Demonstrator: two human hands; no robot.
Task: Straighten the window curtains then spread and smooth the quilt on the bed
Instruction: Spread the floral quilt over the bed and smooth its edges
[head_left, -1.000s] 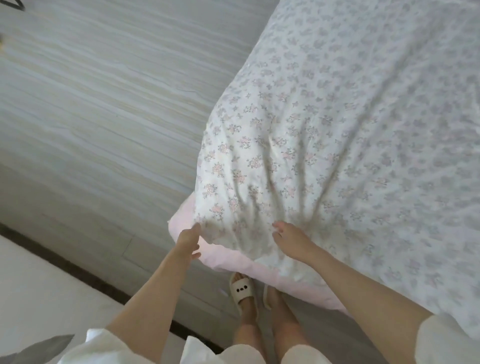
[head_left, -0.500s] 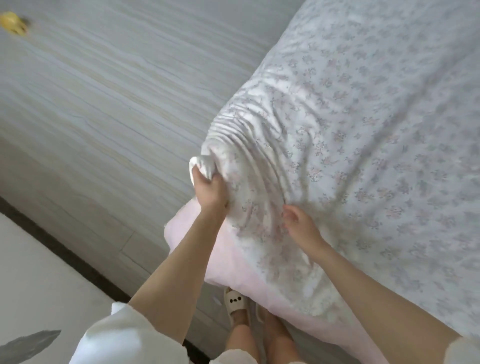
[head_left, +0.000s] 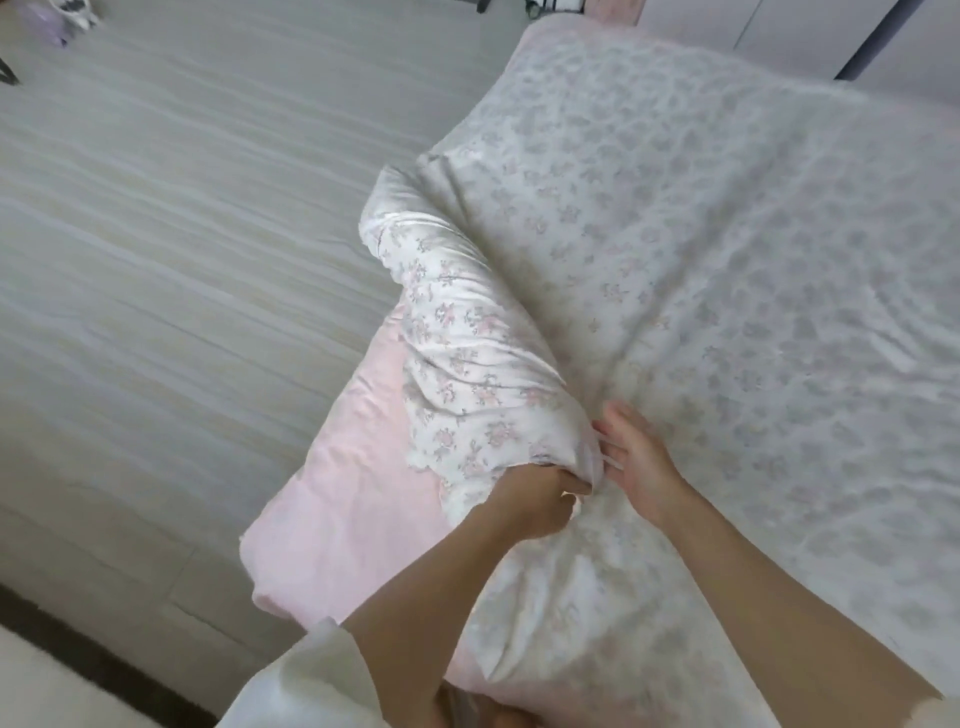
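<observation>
you are well into the quilt half of the task; no window curtains show in this view, so you cannot tell from here whether they are straightened. the white quilt with small pink and grey flowers lies across most of the pink-sheeted bed, and its far part looks fairly flat. the near left corner is the trouble: it is folded back on itself in a bunched roll, leaving the pink sheet bare beside the pale striped wood floor. your left hand clamps a gather of quilt edge, fingers curled into the cloth. your right hand sits just beside it, fingers mostly straight and resting on the fabric. unfolding that corner and smoothing the creases is what seems left.
</observation>
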